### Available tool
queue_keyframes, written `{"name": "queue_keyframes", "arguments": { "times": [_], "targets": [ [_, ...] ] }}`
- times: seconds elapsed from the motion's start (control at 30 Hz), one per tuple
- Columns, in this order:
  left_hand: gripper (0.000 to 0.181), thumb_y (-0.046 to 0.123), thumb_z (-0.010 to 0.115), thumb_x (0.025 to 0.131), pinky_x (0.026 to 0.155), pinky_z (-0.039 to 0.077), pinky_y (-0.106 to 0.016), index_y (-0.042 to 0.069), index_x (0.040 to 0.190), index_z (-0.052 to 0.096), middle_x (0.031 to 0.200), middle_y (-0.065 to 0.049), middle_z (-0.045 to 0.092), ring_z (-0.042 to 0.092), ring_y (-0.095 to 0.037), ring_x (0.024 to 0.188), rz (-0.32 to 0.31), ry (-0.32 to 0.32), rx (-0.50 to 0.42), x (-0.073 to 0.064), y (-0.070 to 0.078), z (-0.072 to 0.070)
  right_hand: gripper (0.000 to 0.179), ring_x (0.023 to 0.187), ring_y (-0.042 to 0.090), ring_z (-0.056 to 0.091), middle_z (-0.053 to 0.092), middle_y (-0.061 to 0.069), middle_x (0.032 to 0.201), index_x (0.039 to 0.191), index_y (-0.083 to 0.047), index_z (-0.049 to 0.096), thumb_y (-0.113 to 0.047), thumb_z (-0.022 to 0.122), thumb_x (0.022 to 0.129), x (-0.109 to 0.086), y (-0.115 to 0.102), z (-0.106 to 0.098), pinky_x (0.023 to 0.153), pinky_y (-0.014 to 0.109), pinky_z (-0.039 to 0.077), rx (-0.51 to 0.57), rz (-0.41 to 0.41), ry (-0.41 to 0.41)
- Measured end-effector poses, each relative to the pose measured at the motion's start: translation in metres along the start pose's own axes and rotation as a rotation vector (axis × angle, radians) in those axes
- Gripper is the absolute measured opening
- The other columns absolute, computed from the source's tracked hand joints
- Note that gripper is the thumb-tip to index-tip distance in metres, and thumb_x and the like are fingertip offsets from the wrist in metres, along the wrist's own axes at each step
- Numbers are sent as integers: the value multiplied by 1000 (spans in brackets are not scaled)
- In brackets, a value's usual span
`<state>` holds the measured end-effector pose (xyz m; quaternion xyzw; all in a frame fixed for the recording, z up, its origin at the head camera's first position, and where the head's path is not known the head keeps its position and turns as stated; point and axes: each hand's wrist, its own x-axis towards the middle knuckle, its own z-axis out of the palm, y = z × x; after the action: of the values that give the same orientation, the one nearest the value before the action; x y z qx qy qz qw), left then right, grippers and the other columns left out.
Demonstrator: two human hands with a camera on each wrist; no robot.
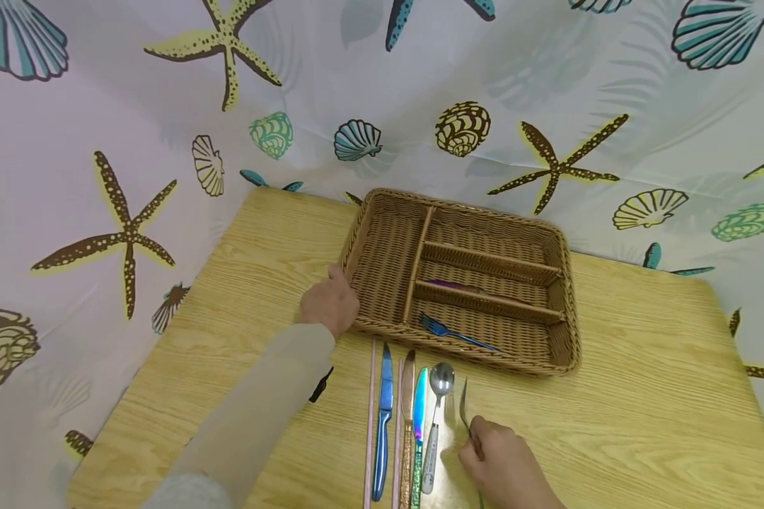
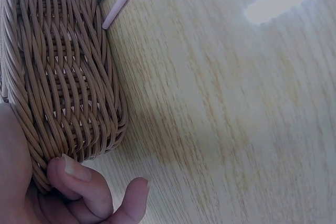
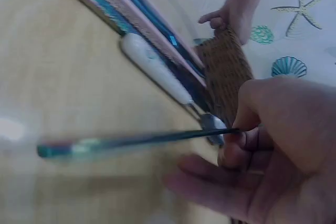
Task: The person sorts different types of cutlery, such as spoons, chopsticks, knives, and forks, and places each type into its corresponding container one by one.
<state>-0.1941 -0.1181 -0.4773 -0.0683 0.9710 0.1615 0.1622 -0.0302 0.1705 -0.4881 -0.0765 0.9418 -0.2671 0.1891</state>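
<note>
My left hand (image 1: 331, 302) grips the front left corner of a brown wicker cutlery tray (image 1: 382, 325); in the left wrist view its fingers (image 2: 86, 182) curl at the woven corner. My right hand (image 1: 506, 459) pinches a fork (image 1: 463, 406) off the tabletop, right of the laid-out row. The fork's slim greenish handle (image 3: 126, 141) is blurred in the right wrist view. In that row lie a spoon (image 1: 442, 379) with a pale handle, an iridescent knife (image 1: 419, 413), a copper-coloured knife (image 1: 407, 403) and a blue knife (image 1: 383, 424). A blue fork (image 1: 452, 332) lies in the tray's front compartment.
Two thin pink sticks (image 1: 370, 424) lie among the knives. A purple utensil (image 1: 455, 285) is in the tray's middle compartment, partly hidden by a divider. The wooden table (image 1: 643, 367) meets a shell-patterned cloth (image 1: 420, 85) at the back.
</note>
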Motion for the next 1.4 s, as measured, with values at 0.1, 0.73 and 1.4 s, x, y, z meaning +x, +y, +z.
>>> {"name": "queue_keyframes", "arguments": {
  "times": [0.1, 0.73, 1.4],
  "targets": [
    [55, 16, 27, 104, 41, 27, -28, -9, 151, 17, 52, -1, 44, 32, -12, 40, -1, 4, -5, 0, -1, -1, 20, 47, 1, 44, 47, -6, 57, 73, -11, 48, -3, 51, 90, 2, 0, -14, 45, 20, 37, 156, -44, -52],
    [51, 18, 28, 103, 42, 31, -29, -8, 147, 23, 54, -3, 49, 37, -14, 42, -14, 9, -17, 0, -2, -2, 13, 55, 5, 40, 59, -1, 72, 103, -2, 68, -5, 56, 99, 53, -9, -89, 52, 23, 38, -112, -309, 309],
    [54, 20, 28, 104, 41, 27, -27, -5, 151, 18, 52, -1, 43, 31, -11, 41, -43, -7, -10, 1, 2, 1, 21, 70, 17, 53, 65, 21, 108, 109, 2, 69, -2, 53, 97, 132, 4, -84, 63, 34, 44, -219, -275, 148]
  ]
}}
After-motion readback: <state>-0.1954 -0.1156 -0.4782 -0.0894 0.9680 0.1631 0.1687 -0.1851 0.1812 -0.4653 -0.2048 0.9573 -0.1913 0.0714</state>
